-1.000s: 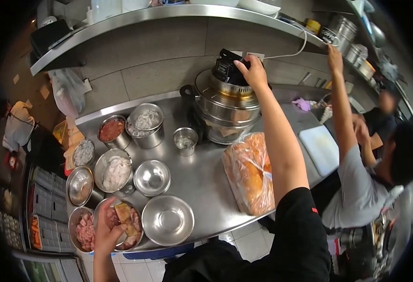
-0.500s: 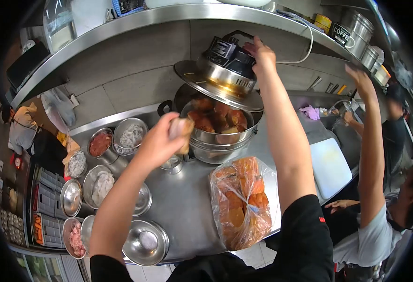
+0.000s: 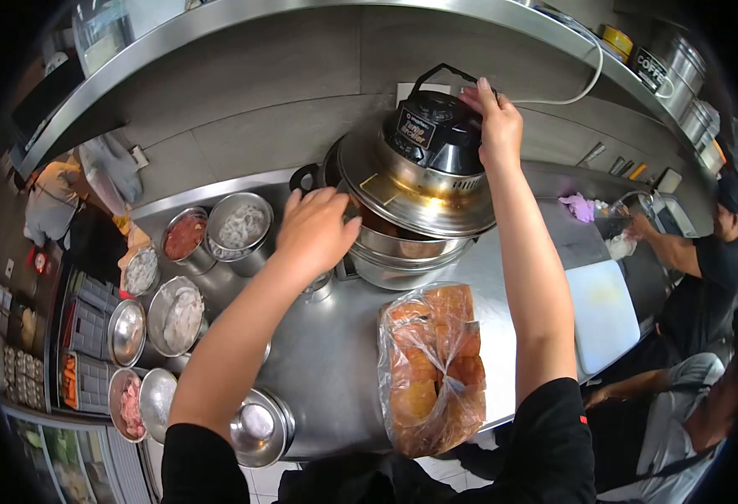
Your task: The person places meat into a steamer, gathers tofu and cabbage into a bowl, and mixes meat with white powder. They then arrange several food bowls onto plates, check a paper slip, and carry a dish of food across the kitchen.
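Note:
My right hand (image 3: pixel 503 130) grips the black handle side of a turbo broiler lid (image 3: pixel 432 139), a black motor housing on a wide shiny metal cover. The lid sits tilted over a metal pot (image 3: pixel 415 267), hiding most of what is inside. Beside the pot's left rim and its black side handle (image 3: pixel 303 178) is my left hand (image 3: pixel 317 231), back upward, with fingers and thumb apart and no held thing visible. In front of the pot, a clear plastic bag (image 3: pixel 436 370) of browned meat pieces lies on the steel counter (image 3: pixel 327 370).
Left of my arm stand several metal bowls, including one with pale meat (image 3: pixel 182 319) and one with dark red meat (image 3: pixel 186 237). A steel shelf (image 3: pixel 243 15) curves overhead. A white cutting board (image 3: pixel 597 315) and two people are at the right; another person is far left.
The lid has come down and right over the pot, covering the meat pieces. My left hand has moved up beside the rim; the brownish piece it held no longer shows in it.

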Demonstrator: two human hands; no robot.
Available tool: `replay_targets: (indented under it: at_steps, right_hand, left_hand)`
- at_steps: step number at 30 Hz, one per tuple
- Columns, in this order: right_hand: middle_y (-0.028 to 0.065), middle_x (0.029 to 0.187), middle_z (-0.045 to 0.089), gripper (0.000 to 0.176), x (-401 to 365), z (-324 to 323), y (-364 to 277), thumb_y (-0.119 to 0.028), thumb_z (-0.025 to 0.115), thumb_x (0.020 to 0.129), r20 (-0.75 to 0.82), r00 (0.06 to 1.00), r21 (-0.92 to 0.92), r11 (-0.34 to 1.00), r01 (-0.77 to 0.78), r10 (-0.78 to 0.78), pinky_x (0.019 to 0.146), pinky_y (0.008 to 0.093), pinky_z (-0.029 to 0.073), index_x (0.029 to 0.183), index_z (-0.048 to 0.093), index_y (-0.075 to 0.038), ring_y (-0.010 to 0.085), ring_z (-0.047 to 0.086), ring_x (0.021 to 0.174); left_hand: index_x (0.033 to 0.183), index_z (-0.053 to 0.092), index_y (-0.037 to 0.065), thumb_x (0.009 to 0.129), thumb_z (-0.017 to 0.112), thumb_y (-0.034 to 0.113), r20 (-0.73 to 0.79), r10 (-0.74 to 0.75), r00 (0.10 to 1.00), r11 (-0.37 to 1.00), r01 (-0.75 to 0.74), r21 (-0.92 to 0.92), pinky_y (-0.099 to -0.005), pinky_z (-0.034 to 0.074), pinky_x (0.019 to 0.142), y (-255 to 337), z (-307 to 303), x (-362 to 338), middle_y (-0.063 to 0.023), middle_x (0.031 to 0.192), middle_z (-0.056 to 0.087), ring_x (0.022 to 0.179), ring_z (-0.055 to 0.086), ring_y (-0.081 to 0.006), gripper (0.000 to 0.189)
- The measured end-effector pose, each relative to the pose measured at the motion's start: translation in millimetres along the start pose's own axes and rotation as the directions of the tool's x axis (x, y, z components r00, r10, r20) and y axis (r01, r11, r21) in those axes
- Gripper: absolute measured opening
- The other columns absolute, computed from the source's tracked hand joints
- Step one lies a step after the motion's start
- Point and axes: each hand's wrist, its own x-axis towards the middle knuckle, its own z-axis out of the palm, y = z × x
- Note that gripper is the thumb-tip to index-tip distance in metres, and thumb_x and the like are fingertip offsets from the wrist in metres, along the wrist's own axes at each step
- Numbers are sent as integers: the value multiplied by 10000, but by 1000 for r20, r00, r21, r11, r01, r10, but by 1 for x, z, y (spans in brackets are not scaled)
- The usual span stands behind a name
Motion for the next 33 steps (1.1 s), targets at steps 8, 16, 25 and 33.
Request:
replay_targets:
  at_steps: [8, 16, 25, 33]
  right_hand:
    - [155, 915, 681, 375, -18, 34, 9, -297, 614, 878, 5, 999, -364, 931, 37, -38, 787, 266, 465, 911, 621, 76, 187, 650, 882]
    - [78, 788, 682, 429, -7, 26, 24, -426, 632, 844, -11, 997, -347, 936, 63, -71, 635, 285, 448, 837, 674, 1, 133, 575, 683]
    - [174, 936, 656, 549, 7, 28, 12, -423, 667, 815, 65, 994, -396, 917, -55, 88, 820, 328, 456, 1024, 583, 78, 213, 613, 868]
    - [221, 1261, 516, 657, -112, 99, -63, -466, 660, 763, -49, 948, -952, 303, 52, -316, 989, 393, 380, 1239, 519, -35, 359, 483, 1188]
  left_hand:
    - [1115, 591, 24, 825, 640, 238, 82, -342, 936, 928, 350, -126, -379, 398, 953, -75, -108, -177, -174, 1179, 574, 1111, 531, -325, 364]
    - [1050, 582, -12, 872, 603, 131, -83, -807, 584, 539, 673, -506, -293, 410, 900, -114, -182, -419, -84, 1018, 608, 998, 554, -170, 229]
    - [1052, 589, -17, 918, 566, 228, -153, -970, 191, 244, 801, -547, -259, 408, 859, -110, -199, -633, -31, 946, 596, 914, 532, -122, 280]
    - [1048, 607, 62, 890, 580, 332, -30, -980, -198, -124, 718, -685, -221, 384, 651, -138, -157, -877, 0, 908, 609, 825, 562, -89, 314]
